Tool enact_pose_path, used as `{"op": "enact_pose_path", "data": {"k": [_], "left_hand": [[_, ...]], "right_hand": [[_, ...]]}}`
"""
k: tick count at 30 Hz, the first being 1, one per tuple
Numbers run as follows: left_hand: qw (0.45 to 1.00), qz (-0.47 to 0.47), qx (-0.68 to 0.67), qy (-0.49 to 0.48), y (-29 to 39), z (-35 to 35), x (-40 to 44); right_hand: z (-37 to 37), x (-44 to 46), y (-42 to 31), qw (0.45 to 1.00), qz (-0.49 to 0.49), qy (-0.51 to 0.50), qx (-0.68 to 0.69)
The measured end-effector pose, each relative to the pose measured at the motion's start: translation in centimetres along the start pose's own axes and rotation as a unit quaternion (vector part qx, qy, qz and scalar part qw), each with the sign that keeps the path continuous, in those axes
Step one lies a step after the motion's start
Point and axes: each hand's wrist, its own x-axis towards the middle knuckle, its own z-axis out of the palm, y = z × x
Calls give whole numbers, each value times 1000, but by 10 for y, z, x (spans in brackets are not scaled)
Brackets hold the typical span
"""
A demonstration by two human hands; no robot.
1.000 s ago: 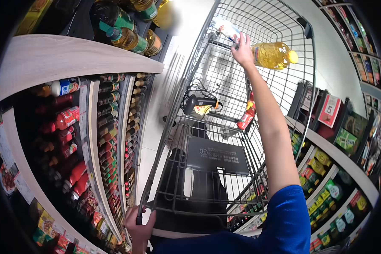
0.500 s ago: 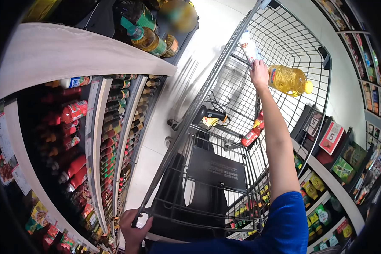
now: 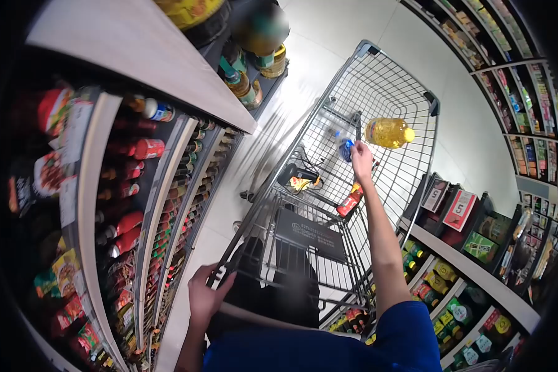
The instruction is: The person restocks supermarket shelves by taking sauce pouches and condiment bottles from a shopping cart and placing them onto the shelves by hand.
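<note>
Right hand (image 3: 362, 162) pinching packet (image 3: 346, 149) inside cart (image 3: 310, 232), fingers nearly closed. Packet's long axis running roughly eleven to five o'clock, blur hiding which end is top. Oil bottle (image 3: 385, 132) lying at packet's two o'clock, cap pointing three. Left hand (image 3: 206, 291) curling around cart's bar.

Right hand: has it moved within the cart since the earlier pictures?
Yes. Against the cart, the right hand has come back toward the person, nearer the red bottle.
</note>
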Motion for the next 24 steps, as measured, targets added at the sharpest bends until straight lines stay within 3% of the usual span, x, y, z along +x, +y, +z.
{"op": "enact_pose_path", "data": {"k": [1,2,4,6,8,9,11,14,19,21,23,24], "left_hand": [[1000,10,-16,16,0,-1,-3],[999,-13,-40,-15,3,-7,-4],[996,-22,-60,-57,-1,-11,-5],[993,28,-109,-46,-22,-6,-6],[982,68,-168,-58,-41,-6,-6],[985,161,-58,-3,-52,-7,-9],[976,214,-12,32,-49,-27,-22],[965,190,-176,-41,-26,-68,-42],[782,202,-530,-258,-6,-140,-77],[781,140,-567,-219,-11,-152,-86],[818,158,-529,-161,-23,-165,-98],[809,143,-554,-134,-23,-175,-109]], "right_hand": [[-27,-17,-33,989,118,-86,18],[-28,-37,-31,988,135,-41,69],[-57,-75,-70,992,103,-32,71],[-94,-110,-121,986,99,-53,127],[-137,-145,-193,954,120,-83,262],[-158,-165,-232,933,139,-84,322],[-192,-204,-297,911,127,-80,384],[-218,-264,-372,842,73,-101,525],[-197,-342,-440,739,73,-203,639],[-175,-358,-452,705,80,-274,650],[-164,-375,-475,726,112,-263,626],[-165,-382,-486,731,133,-268,613]]}}
